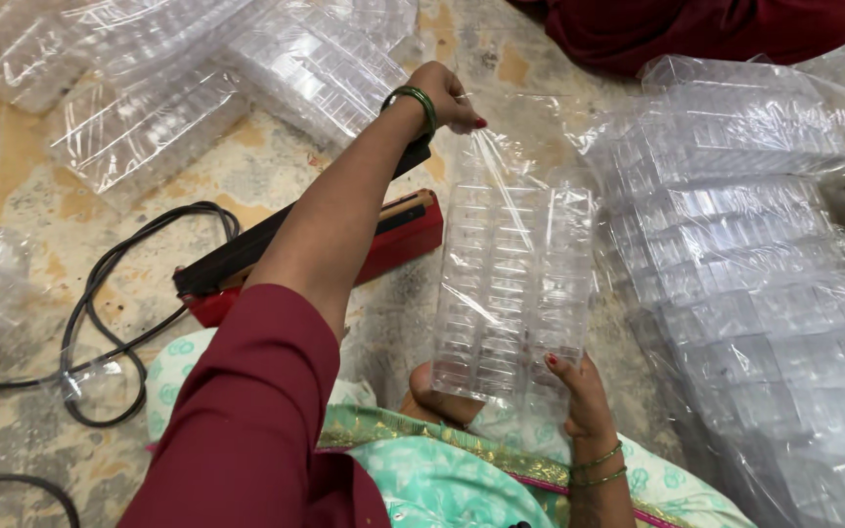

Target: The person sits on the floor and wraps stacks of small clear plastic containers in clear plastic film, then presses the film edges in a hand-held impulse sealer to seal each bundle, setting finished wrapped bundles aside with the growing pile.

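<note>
A stack of clear plastic boxes in a clear plastic bag point(512, 284) is held upright in front of me. My left hand point(445, 95) reaches forward and pinches the open top of the bag. My right hand point(582, 393) grips the bottom right corner of the stack. Just behind my left arm lies a red and black heat sealer point(391, 227) on the floor.
Bagged packs of clear boxes point(745, 244) are piled high at the right, and more packs point(149, 108) lie at the top left. A black cable point(100, 303) loops over the worn floor at the left. Another person in dark red cloth point(696, 29) sits at the top.
</note>
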